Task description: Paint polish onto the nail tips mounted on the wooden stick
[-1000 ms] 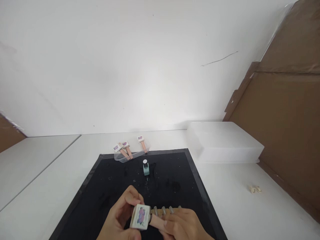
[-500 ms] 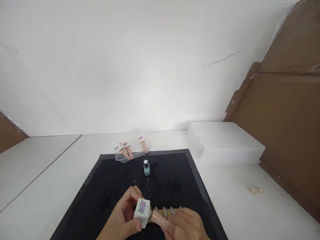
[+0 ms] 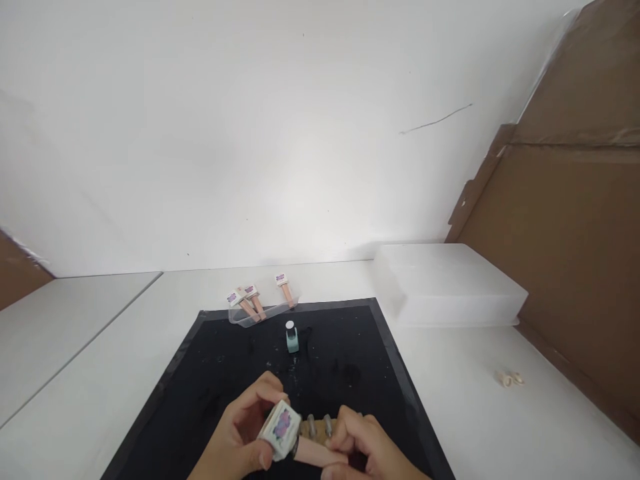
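A pale pink stick with a white, flower-printed block on its end (image 3: 295,440) lies between both hands above the near edge of the black mat (image 3: 225,373). The left hand (image 3: 240,433) closes its fingers on the block; the right hand (image 3: 365,450) pinches the stick's other end. Its long axis runs left to right, block leftward. Beneath it sits a tan holder with grey tips (image 3: 317,427). The mat's middle lies open up to a small teal bottle (image 3: 292,339) and a clear tray of similar sticks (image 3: 260,308) at its far edge on the white counter (image 3: 100,373).

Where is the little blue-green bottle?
In the head view, the little blue-green bottle stands upright on the black mat, near its far edge, just in front of the clear tray and beyond both hands.
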